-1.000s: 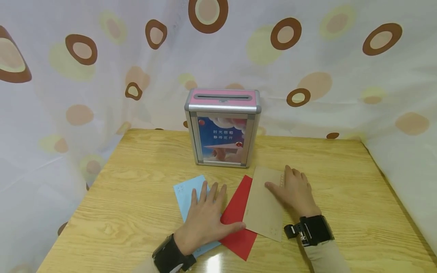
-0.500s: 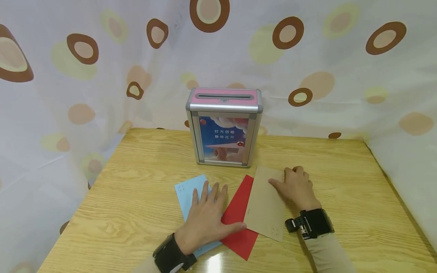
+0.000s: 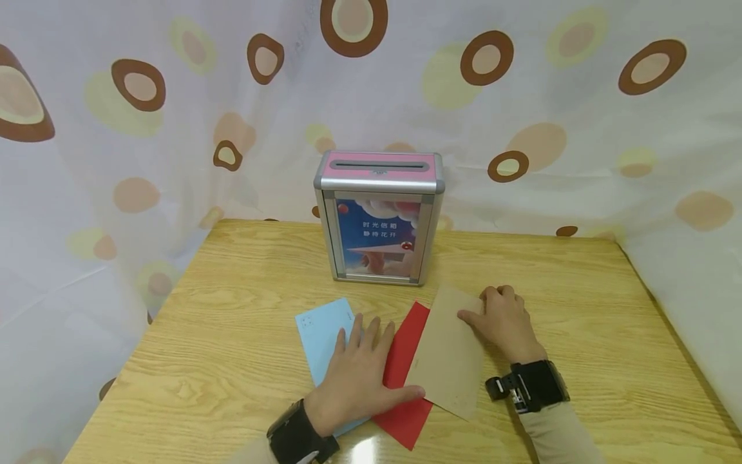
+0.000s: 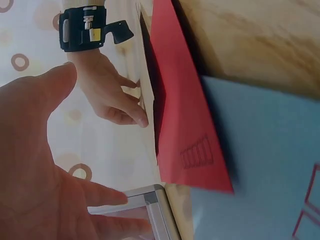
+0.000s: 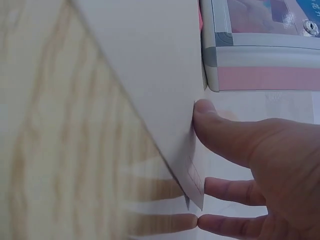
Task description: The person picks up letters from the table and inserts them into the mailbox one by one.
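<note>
Left hand (image 3: pixel 359 380): fingers spread over blue envelope (image 3: pixel 321 330), red envelope (image 3: pixel 406 345). Right hand (image 3: pixel 507 325): fingers pinching edge of brown envelope (image 3: pixel 446 354). Box (image 3: pixel 379 225) upright behind, on counter (image 3: pixel 249 277).

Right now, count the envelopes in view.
3: blue envelope on the left, red envelope in the middle, tan envelope on the right. More could be hidden underneath.

On the table (image 3: pixel 232 348), left envelope (image 3: pixel 321 330), middle envelope (image 3: pixel 400 361) and right envelope (image 3: pixel 446 354) before the box (image 3: pixel 379 235), cloth (image 3: pixel 394 96) behind.
</note>
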{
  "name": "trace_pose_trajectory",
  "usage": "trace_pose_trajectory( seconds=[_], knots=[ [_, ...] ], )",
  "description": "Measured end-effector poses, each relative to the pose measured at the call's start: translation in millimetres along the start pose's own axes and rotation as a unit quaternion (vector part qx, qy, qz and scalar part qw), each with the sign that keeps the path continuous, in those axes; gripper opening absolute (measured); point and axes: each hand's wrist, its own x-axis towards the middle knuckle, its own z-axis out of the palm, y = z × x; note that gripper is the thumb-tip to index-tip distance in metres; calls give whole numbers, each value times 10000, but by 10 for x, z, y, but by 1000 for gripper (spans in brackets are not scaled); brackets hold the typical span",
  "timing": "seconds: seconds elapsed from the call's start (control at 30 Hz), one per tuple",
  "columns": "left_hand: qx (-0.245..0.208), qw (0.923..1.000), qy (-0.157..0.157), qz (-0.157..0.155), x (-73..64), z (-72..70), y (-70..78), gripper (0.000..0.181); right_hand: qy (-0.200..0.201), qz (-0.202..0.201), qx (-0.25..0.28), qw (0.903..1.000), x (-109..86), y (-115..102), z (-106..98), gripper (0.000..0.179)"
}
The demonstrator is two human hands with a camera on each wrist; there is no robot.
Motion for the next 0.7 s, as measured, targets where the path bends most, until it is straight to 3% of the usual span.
trace_pose_trajectory(
  seconds=[0.23,0.5,0.7],
  knots=[
    [502,9979,-390,159,26,112,61,99,109,-41,20,9999,-67,-20,15,58],
    [722,9959,65,537,18,181,144,77,99,-42,47,9999,-128,-61,42,59],
    [1027,9926,177,622,20,198,210,78,70,-51,64,9999,-159,-86,31,58]
  ],
)
